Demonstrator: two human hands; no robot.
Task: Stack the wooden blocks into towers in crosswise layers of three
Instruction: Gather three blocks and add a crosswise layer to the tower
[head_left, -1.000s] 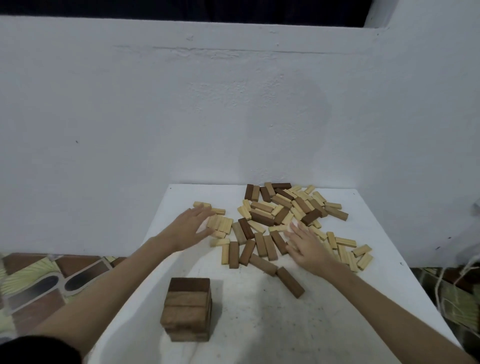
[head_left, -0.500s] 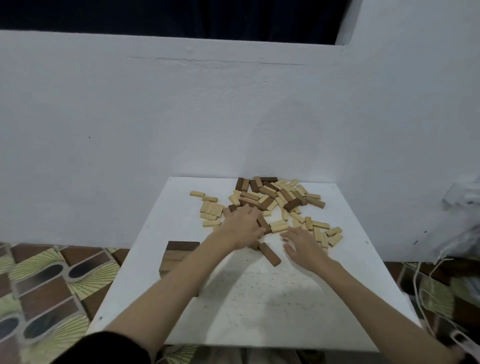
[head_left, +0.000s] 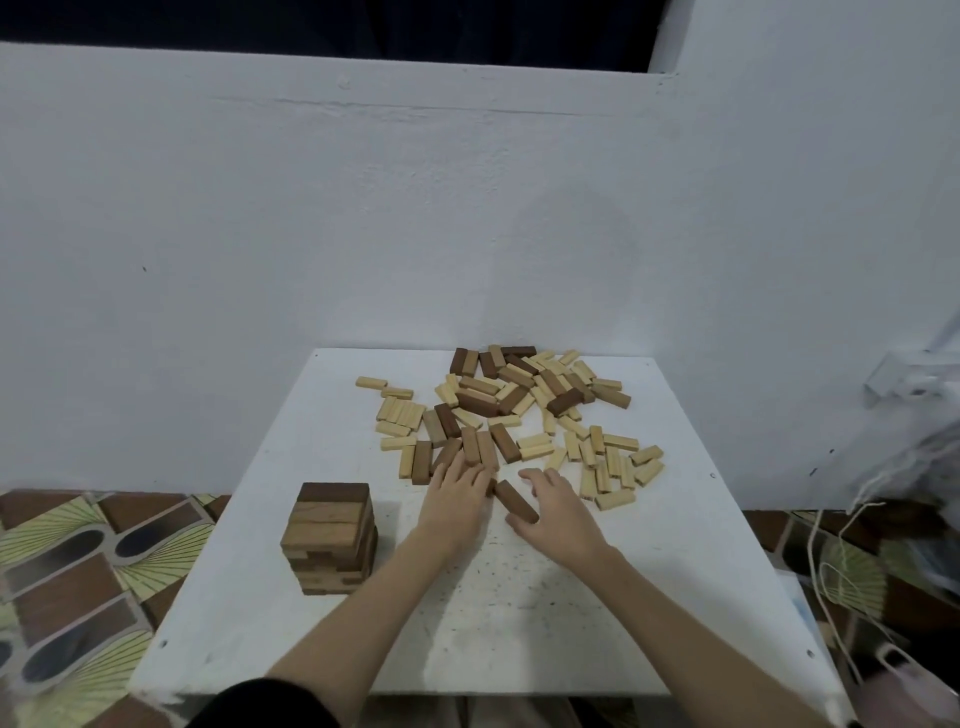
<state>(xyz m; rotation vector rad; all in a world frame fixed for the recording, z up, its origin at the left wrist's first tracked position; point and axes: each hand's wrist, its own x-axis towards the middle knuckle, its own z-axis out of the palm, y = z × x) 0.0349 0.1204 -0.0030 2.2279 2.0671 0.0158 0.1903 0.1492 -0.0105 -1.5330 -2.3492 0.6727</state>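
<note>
Two hands work at the near edge of a heap of blocks (head_left: 524, 410) on a white table (head_left: 675, 597), seen from the head camera. The left hand (head_left: 457, 499) lies palm down with fingers straight, its fingertips touching the near ends of a few brown blocks in a row; it grips nothing. The right hand (head_left: 556, 509) rests beside it, fingers loosely spread and slightly bent, with one dark block (head_left: 516, 500) lying slantwise between the two hands, just against the right thumb side. Whether the right hand pinches that block I cannot tell.

The heap spreads over the far half of the table, dark and pale pieces mixed, with pale ones scattered to the left and right. A tower (head_left: 332, 538) of brown blocks stands upright near the table's left edge, well apart from the heap, its layers crossing one another. Behind the table rises a white wall (head_left: 311, 234); patterned floor tiles (head_left: 78, 571) show at the left.
</note>
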